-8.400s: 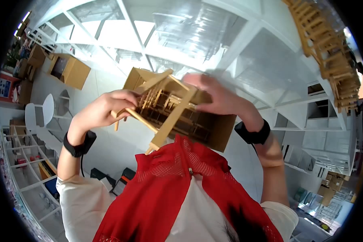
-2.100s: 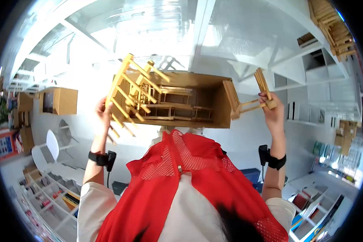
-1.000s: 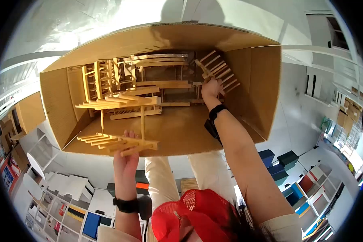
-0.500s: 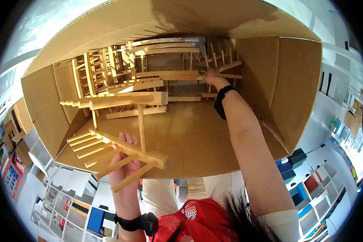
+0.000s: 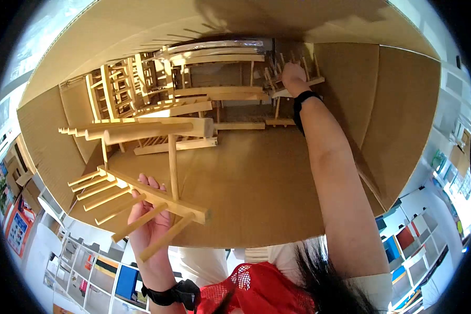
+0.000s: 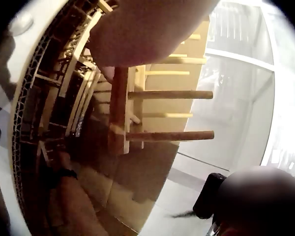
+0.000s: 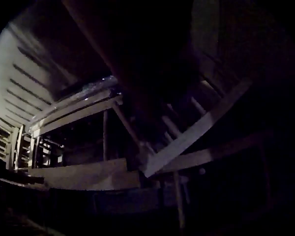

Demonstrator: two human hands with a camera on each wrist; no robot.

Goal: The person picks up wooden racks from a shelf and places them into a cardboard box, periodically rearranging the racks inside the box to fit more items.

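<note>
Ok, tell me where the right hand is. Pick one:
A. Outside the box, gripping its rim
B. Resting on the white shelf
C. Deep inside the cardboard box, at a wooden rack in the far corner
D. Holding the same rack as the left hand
C: in the head view the right hand reaches far into the box to a rack in the far corner, while the left hand holds another rack at the opening.

One cardboard box (image 5: 246,172), two hands, left hand (image 5: 149,220) and right hand (image 5: 293,73), two black wristbands (image 5: 165,294), several wooden racks (image 5: 152,157), exact number unclear.
</note>
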